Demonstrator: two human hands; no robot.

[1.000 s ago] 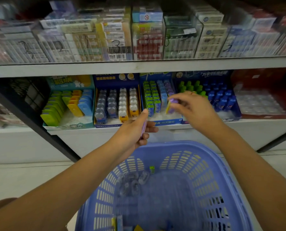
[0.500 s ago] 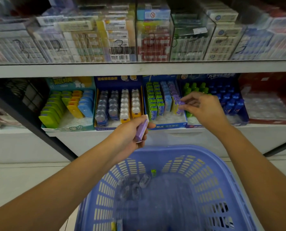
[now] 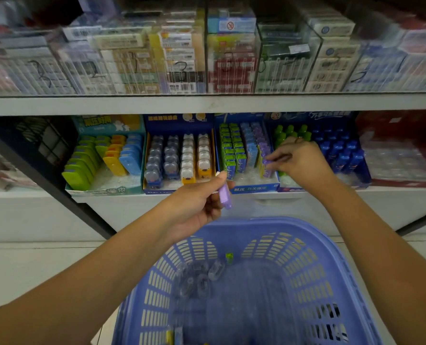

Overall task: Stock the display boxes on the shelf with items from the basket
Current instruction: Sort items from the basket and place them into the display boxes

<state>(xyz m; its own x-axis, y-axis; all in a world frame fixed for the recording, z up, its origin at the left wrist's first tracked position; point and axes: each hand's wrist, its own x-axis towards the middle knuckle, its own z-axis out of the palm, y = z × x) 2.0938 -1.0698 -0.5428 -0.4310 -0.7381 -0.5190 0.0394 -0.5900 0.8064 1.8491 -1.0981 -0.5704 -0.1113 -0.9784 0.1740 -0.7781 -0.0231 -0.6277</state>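
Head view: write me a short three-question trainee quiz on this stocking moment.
1. True or false: the left hand holds a purple item.
2. The right hand pinches a purple piece at which box? A: the bear-shaped items' box. B: the box with green, blue and purple rows. C: the red box.
3. Fill in: the basket is coloured ____.
Key: 1 true; 2 B; 3 blue.
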